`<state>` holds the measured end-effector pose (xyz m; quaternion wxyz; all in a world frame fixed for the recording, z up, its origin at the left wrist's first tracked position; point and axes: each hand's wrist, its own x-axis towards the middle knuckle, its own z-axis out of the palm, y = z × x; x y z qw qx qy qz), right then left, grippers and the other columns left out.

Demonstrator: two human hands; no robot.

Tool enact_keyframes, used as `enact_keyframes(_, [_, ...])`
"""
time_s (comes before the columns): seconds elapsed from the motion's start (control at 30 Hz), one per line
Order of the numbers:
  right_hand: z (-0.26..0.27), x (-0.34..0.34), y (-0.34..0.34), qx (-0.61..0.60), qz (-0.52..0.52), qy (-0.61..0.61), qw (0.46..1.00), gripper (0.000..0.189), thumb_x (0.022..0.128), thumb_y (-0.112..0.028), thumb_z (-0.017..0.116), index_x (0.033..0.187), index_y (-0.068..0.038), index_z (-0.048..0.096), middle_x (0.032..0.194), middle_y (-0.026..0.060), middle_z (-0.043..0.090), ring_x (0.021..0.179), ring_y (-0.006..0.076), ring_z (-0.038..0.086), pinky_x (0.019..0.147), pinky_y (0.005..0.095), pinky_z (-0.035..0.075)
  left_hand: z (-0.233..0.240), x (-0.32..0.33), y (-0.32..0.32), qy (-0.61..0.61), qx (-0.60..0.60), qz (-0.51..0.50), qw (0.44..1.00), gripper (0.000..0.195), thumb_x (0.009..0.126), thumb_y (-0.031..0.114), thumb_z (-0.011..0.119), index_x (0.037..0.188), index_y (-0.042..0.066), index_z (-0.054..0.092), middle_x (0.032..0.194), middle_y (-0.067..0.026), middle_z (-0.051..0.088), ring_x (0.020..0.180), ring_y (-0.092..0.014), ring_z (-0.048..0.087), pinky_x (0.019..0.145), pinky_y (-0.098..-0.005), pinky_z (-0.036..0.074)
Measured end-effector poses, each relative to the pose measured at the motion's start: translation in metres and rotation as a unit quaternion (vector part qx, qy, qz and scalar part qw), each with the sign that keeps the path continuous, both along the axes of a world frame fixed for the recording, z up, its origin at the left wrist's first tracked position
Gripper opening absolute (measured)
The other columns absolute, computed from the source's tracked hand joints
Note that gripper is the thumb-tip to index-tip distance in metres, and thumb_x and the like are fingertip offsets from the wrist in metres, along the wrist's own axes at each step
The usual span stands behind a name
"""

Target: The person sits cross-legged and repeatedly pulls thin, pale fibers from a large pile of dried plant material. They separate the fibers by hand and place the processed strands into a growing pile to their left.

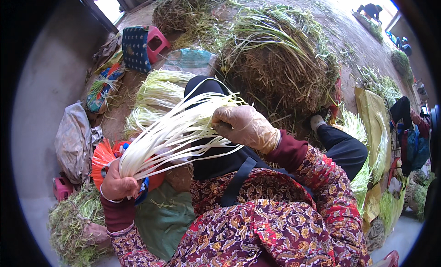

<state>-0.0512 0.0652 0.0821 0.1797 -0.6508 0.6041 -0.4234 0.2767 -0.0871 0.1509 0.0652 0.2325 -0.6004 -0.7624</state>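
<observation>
My bare left hand (pixel 120 182), with a bangle at the wrist, grips the white base of a bundle of long pale stalks (pixel 172 129), likely garlic chives. The stalks fan out over my dark trouser leg. My right hand (pixel 246 125), in a thin, stained glove, is at the far, yellowish end of the bundle. Its fingers are curled against the stalks; whether they close on any is hidden. Beyond the bundle lie more pale stalks (pixel 160 91) in heaps. Beside my left hand is a bunch of orange plastic strips (pixel 101 160).
A large heap of dried stalks and greens (pixel 286 67) stands ahead. A pink plastic stool (pixel 157 43) with a blue cushion (pixel 136 48) is at the upper left. A yellow sack (pixel 373 125) lies at the right, near another seated person (pixel 413 139). Green sheeting (pixel 167 215) lies below.
</observation>
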Motion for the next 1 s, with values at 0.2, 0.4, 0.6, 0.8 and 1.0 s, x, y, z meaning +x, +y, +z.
enact_keyframes(0.2, [-0.045,-0.014,-0.015,-0.077,-0.190,0.023,0.978,0.007,0.080,-0.008,0.062,0.083,-0.003,0.057,0.064,0.0160,0.053,0.059,0.0305,0.057,0.056,0.0360,0.046,-0.006,-0.027,0.030,-0.146,-0.033,-0.057,0.987,0.028,0.080,0.017,0.068,0.097,-0.005,0.061,0.058,-0.0028,0.057,0.045,-0.008,0.052,0.040,-0.0211,0.036])
enact_keyframes(0.4, [-0.149,-0.170,0.070,0.035,-0.380,-0.284,0.880,0.014,0.086,-0.017,0.061,0.081,-0.004,0.062,0.062,0.0006,0.055,0.055,0.0092,0.050,0.051,0.0256,0.040,0.026,-0.024,0.023,-0.111,-0.080,-0.044,0.990,0.040,0.077,0.014,0.064,0.107,-0.012,0.058,0.060,-0.0053,0.059,0.043,-0.009,0.050,0.040,-0.0219,0.036])
enact_keyframes(0.6, [-0.125,-0.222,0.129,-0.056,-0.432,-0.306,0.846,0.015,0.090,-0.019,0.063,0.087,-0.005,0.064,0.068,-0.0026,0.057,0.057,0.0055,0.048,0.051,0.0213,0.039,0.014,-0.024,0.002,-0.031,-0.084,0.013,0.996,0.054,0.076,0.023,0.072,0.112,-0.014,0.055,0.068,-0.0080,0.063,0.040,-0.009,0.050,0.038,-0.0219,0.039])
enact_keyframes(0.8, [-0.136,-0.289,0.200,-0.067,-0.607,-0.074,0.789,0.023,0.088,-0.026,0.062,0.089,-0.004,0.065,0.075,0.0119,0.064,0.071,0.0245,0.062,0.068,0.0355,0.048,0.034,-0.041,-0.018,-0.064,-0.152,0.023,0.986,0.059,0.077,0.033,0.075,0.112,-0.010,0.055,0.061,-0.0030,0.058,0.038,-0.007,0.047,0.035,-0.0205,0.036])
enact_keyframes(1.0, [-0.127,-0.252,0.199,0.245,-0.352,0.089,0.899,0.035,0.087,-0.037,0.064,0.107,-0.007,0.066,0.101,0.0134,0.065,0.096,0.0276,0.062,0.086,0.0345,0.047,0.083,-0.086,-0.012,-0.147,-0.247,-0.036,0.957,0.054,0.076,0.024,0.074,0.117,-0.006,0.055,0.075,-0.0016,0.060,0.054,-0.004,0.050,0.048,-0.0195,0.040])
